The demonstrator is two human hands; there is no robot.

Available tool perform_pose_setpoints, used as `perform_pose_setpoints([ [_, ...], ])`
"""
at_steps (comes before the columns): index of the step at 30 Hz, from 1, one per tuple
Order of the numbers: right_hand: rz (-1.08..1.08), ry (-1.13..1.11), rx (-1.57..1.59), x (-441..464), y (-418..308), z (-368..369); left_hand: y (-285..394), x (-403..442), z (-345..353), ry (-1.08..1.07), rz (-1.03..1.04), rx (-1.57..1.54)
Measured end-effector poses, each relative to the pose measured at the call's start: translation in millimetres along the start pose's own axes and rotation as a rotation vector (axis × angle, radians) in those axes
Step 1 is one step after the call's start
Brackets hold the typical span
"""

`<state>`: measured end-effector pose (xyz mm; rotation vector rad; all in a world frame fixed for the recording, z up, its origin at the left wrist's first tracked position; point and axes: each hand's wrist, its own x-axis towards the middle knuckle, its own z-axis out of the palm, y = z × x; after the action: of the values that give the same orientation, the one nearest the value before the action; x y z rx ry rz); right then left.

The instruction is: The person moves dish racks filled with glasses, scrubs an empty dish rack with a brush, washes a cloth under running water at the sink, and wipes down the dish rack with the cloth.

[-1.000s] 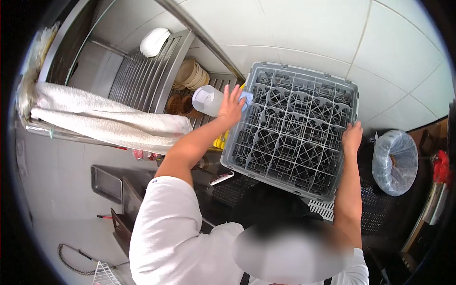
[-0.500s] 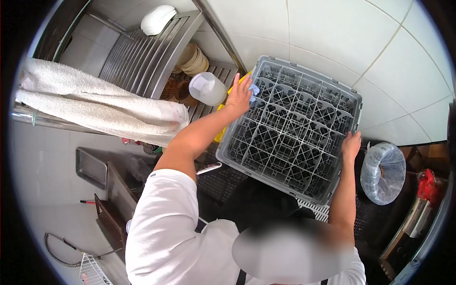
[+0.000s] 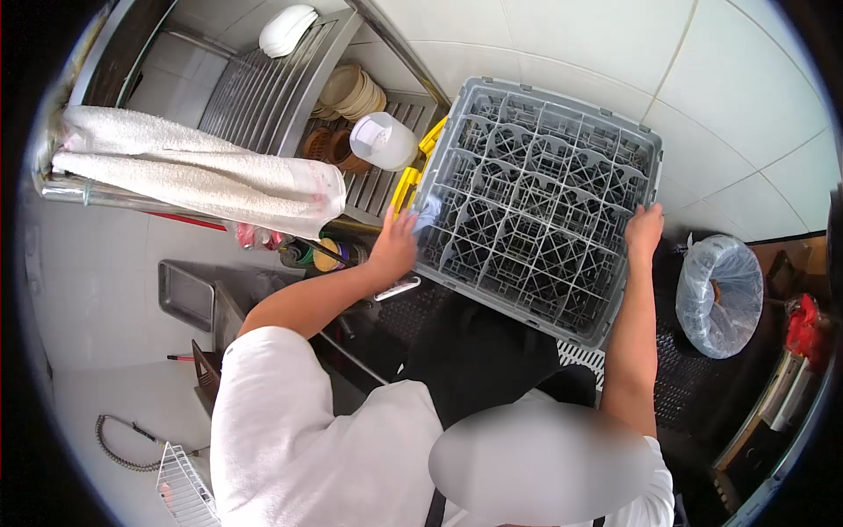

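Observation:
A grey plastic glass rack (image 3: 544, 206), divided into many square compartments, is tilted in front of me against the tiled wall. My right hand (image 3: 644, 230) grips its right side rim, fingers curled over the edge. At the rack's lower left edge is my left hand (image 3: 395, 248), somewhat blurred, pressing a light blue cloth (image 3: 428, 213) to the rim. The fingertips on the cloth are partly smeared by motion. Behind the rack's left side, yellow plastic pieces (image 3: 406, 188) stick out.
Left of the rack stands a slatted metal shelf (image 3: 263, 97) with stacked bowls (image 3: 356, 92) and a translucent white container (image 3: 384, 140). A white towel (image 3: 202, 171) hangs over a rail. To the right is a plastic-lined bin (image 3: 720, 294). Black perforated matting (image 3: 680, 378) covers the floor.
My left hand has slid with the blue cloth down the rack's left edge, from near its upper part to the lower corner. My right hand keeps its hold on the right rim.

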<state>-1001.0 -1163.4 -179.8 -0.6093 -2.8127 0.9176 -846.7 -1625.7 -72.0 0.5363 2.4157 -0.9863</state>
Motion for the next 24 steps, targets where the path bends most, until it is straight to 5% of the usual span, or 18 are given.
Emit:
perform_pose_setpoints([
  [8,0.017,-0.051,-0.011,0.4,-5.4,-7.6,-1.7,44.7,18.1,0.149,-0.273,-0.119],
  [11,-0.045,0.077,-0.077,-6.9,-10.3,-10.9,13.4,20.6,32.3,0.212,-0.252,-0.182],
  [14,-0.335,0.443,0.108,-27.1,-28.7,-17.4,19.2,-18.1,50.6,0.298,-0.231,-0.363],
  [16,-0.381,0.300,0.359,-68.4,-68.4,-20.0,6.7,-27.0,56.8,0.319,-0.216,-0.597],
  [19,-0.411,-0.312,0.542,-150.8,-138.0,11.1,-13.4,-24.3,23.6,0.378,-0.398,-1.267],
  [20,-0.430,-0.666,0.686,-173.6,-158.8,27.6,-15.0,-19.1,18.0,0.430,-0.449,-1.492],
  [21,-0.241,-0.960,0.901,-196.8,-176.9,54.1,-13.7,-13.8,12.7,0.553,-0.449,-1.490],
  [24,0.020,-1.017,1.344,-252.3,-232.2,103.0,-6.0,-0.8,-4.2,0.641,-0.190,-2.239],
])
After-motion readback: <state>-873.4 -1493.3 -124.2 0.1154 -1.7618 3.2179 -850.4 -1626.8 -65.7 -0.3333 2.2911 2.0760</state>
